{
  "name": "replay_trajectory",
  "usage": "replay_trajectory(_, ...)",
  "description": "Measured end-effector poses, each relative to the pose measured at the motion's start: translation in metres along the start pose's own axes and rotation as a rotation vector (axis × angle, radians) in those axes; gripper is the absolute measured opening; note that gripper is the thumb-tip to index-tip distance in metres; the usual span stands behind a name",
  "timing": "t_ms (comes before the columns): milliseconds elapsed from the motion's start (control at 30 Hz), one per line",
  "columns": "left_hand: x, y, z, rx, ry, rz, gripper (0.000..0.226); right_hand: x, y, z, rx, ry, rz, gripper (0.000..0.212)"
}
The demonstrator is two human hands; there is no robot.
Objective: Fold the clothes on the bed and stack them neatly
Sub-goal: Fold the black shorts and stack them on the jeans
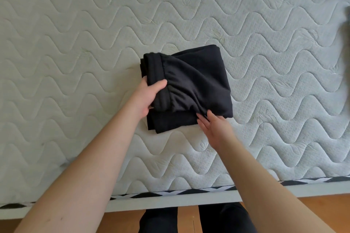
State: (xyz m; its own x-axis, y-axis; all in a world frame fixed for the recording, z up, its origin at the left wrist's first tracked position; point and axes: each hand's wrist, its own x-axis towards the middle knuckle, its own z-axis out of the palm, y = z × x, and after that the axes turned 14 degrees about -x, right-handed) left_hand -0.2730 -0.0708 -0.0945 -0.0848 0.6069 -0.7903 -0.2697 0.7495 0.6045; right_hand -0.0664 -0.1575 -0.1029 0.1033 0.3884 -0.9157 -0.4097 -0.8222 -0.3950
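The folded garment point(189, 85) lies on the bed point(75, 43), between the left hand point(149, 98) and the right hand point(214, 128) at its near edge.

We're in a bedroom at home. A bare quilted mattress point(75, 62) with wavy stitching fills the view, and its black-and-white trimmed edge point(189, 192) sits above a wooden floor point(322, 212).

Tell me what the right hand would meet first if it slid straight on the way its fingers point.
The right hand points up and left, its fingertips already at the near edge of the folded black garment. Going on, it would probably run under or against the garment's rumpled top layer; the picture does not settle which.
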Motion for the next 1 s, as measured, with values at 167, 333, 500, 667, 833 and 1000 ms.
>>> replay_trajectory(167, -0.003, -0.034, -0.017, 0.536, 0.243, 0.262, 0.057, 0.002, -0.007, -0.026, -0.527, 0.121, -0.007, 0.024)
replay_trajectory(333, -0.008, -0.045, -0.02, 0.537, 0.397, 0.186, 0.062, 0.006, -0.018, -0.06, -0.679, 0.261, -0.101, 0.038)
replay_trajectory(500, -0.006, -0.041, -0.023, 0.309, 0.328, -0.099, 0.067, 0.016, -0.038, -0.058, -0.731, 0.22, -0.276, 0.041)
replay_trajectory(667, -0.006, -0.035, -0.024, 0.167, 0.154, -0.017, 0.037, 0.027, -0.052, -0.045, -1.129, 0.226, -0.468, 0.043)
replay_trajectory(833, -0.003, -0.041, -0.041, 0.144, 0.136, 0.121, 0.029, 0.026, -0.031, -0.062, -0.968, 0.229, -0.5, 0.028)
replay_trajectory(1000, -0.009, -0.061, -0.044, 0.589, 0.204, 0.24, 0.048, 0.022, -0.022, -0.065, -1.274, 0.339, -0.38, 0.045)
